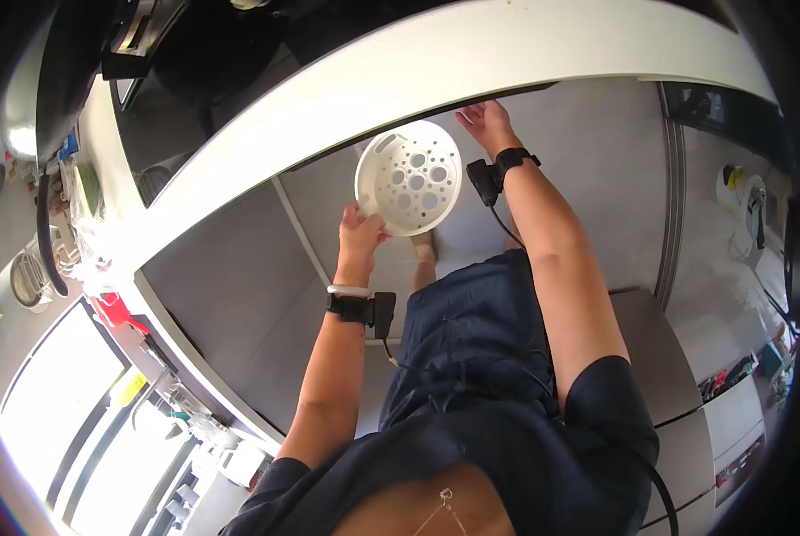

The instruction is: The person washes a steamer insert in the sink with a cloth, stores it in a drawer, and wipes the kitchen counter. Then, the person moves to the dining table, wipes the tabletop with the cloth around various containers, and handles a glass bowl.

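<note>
The counter [266, 138] spans the view above and to the left of both hands, its pale front edge curving past them. The grey floor [587, 143] lies below the hands and to the right of the right hand. A black cooktop [212, 107] is set in the counter, up and to the left of the left hand.

The basket [393, 186] is white and round, pierced by several large holes in the middle, small holes around them and a slot near the rim. It is in the left hand [361, 234], in front of the counter edge, its inside facing the camera. The left hand is closed on its lower left rim.

The right hand [486, 123] is up and to the right of the basket, apart from it. It is unclenched, with the fingers loosely bent and no object visible in it. Its fingertips are near the counter edge; contact cannot be confirmed.

A black wrist device [360, 310] and a pale bracelet [349, 290] are behind the left hand. A second wrist unit [498, 174], also black, is behind the right hand.
</note>
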Tool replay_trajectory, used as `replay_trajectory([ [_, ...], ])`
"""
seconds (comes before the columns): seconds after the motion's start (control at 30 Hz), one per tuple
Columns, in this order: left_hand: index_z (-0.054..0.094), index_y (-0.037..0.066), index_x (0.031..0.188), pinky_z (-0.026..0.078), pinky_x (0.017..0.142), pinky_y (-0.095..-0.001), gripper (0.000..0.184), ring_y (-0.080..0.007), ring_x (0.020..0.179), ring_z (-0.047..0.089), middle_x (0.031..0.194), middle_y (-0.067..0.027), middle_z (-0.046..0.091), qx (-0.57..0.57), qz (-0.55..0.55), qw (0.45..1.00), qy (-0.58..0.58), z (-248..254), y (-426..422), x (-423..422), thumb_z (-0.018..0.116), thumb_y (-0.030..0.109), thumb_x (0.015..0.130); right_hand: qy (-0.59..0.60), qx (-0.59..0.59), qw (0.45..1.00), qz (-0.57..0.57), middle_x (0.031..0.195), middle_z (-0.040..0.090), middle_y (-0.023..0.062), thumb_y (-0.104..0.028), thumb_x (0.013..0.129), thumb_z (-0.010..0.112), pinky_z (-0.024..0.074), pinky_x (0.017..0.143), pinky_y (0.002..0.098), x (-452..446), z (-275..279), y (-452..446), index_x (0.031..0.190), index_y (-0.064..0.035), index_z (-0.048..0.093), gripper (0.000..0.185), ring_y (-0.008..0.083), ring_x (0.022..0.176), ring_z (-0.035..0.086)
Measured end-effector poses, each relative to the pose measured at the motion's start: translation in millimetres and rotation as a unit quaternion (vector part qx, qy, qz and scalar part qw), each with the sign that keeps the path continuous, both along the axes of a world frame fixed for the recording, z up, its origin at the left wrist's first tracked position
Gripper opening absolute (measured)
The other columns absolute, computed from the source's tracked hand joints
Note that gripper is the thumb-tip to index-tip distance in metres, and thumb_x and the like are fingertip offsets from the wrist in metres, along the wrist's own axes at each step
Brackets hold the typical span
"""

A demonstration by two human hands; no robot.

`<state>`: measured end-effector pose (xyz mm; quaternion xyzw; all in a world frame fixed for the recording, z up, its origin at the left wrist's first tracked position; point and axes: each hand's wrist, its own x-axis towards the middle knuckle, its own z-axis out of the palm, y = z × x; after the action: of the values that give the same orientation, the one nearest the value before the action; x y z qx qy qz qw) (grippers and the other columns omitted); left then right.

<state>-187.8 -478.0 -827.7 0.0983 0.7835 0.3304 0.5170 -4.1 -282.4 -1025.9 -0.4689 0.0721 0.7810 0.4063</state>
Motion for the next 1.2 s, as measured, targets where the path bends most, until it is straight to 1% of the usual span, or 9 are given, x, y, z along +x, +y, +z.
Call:
replay_trajectory([
  [0.07,0.038,-0.004,0.122,0.049,0.062,-0.0288,0.051,-0.0170,0.075,0.057,0.090,-0.0111,0.057,0.000,-0.010,1.000,0.000,-1.7,-3.1,-2.3,0.052,0.003,0.073,-0.002,-0.015,1.000,-0.005,0.094,0.047,0.0067,-0.038,0.095,0.041,0.0445,0.090,0.0460,-0.7,-2.0,0.7,0.102,-0.0102,0.048,0.030,0.0200,0.088,0.047],
  [0.17,0.035,-0.006,0.125,0.050,0.062,-0.0292,0.057,-0.0177,0.075,0.059,0.090,-0.0116,0.057,0.010,-0.015,1.000,0.007,2.4,-2.9,2.1,0.053,0.003,0.072,0.047,-0.005,0.999,-0.022,0.092,0.048,0.0060,-0.038,0.096,0.040,0.0449,0.089,0.0450,-4.3,-3.7,-2.9,0.102,-0.0108,0.048,0.029,0.0198,0.088,0.047],
  [0.3,0.034,-0.006,0.128,0.052,0.062,-0.0305,0.062,-0.0187,0.076,0.060,0.088,-0.0112,0.057,0.019,0.005,1.000,0.006,-8.3,-9.6,6.2,0.055,0.003,0.070,0.013,-0.012,1.000,-0.011,0.088,0.051,0.0027,-0.040,0.096,0.040,0.0450,0.078,0.0382,-8.1,10.6,-0.6,0.101,-0.0128,0.049,0.029,0.0174,0.086,0.047],
  [0.43,0.034,-0.005,0.128,0.052,0.064,-0.0310,0.062,-0.0187,0.077,0.060,0.089,-0.0115,0.058,0.022,0.019,1.000,-0.004,-13.5,-16.7,8.4,0.054,0.004,0.070,0.015,-0.012,1.000,0.013,0.081,0.050,0.0040,-0.042,0.095,0.041,0.0422,0.069,0.0327,-5.2,-6.0,-1.8,0.095,-0.0085,0.049,0.035,0.0156,0.078,0.047],
  [0.6,0.034,-0.005,0.128,0.051,0.066,-0.0306,0.060,-0.0169,0.076,0.060,0.088,-0.0098,0.060,0.027,0.031,0.998,-0.041,-8.6,-17.8,7.1,0.053,0.004,0.072,-0.018,-0.029,0.999,0.043,0.076,0.048,0.0072,-0.041,0.094,0.045,0.0466,0.063,0.0333,5.4,-14.4,-14.1,0.095,-0.0060,0.046,0.035,0.0171,0.062,0.048],
  [0.77,0.034,-0.004,0.129,0.051,0.066,-0.0304,0.060,-0.0161,0.075,0.059,0.088,-0.0089,0.060,0.019,0.032,0.998,-0.044,-7.7,-20.5,6.8,0.052,0.003,0.073,-0.038,0.014,0.997,0.060,0.081,0.050,0.0075,-0.036,0.094,0.045,0.0512,0.069,0.0392,21.3,-26.2,-64.4,0.105,-0.0104,0.043,0.027,0.0194,0.070,0.054],
  [0.87,0.035,-0.003,0.128,0.052,0.067,-0.0307,0.057,-0.0158,0.074,0.059,0.088,-0.0085,0.060,0.015,0.022,0.997,-0.074,-15.3,-23.7,-1.1,0.051,0.003,0.074,-0.019,-0.048,0.995,0.088,0.088,0.050,0.0096,-0.037,0.094,0.046,0.0511,0.081,0.0475,31.1,-19.2,-99.8,0.104,-0.0048,0.041,0.034,0.0257,0.084,0.059],
  [1.03,0.040,0.000,0.125,0.053,0.066,-0.0309,0.051,-0.0146,0.070,0.058,0.087,-0.0072,0.060,-0.003,-0.013,0.991,-0.135,-27.5,-17.3,-2.9,0.051,0.002,0.075,-0.011,-0.083,0.992,0.094,0.102,0.044,0.0150,-0.039,0.093,0.045,0.0513,0.078,0.0479,37.9,-16.6,-150.2,0.101,-0.0026,0.038,0.038,0.0308,0.091,0.057],
  [1.2,0.049,0.004,0.117,0.051,0.068,-0.0302,0.040,-0.0132,0.068,0.057,0.084,-0.0045,0.060,-0.051,-0.069,0.992,-0.092,-34.1,-15.2,17.1,0.050,0.006,0.077,-0.029,-0.082,0.989,0.123,0.096,0.051,0.0086,-0.042,0.093,0.044,0.0514,0.075,0.0463,49.2,-16.1,-190.2,0.103,-0.0059,0.041,0.037,0.0286,0.086,0.060],
])
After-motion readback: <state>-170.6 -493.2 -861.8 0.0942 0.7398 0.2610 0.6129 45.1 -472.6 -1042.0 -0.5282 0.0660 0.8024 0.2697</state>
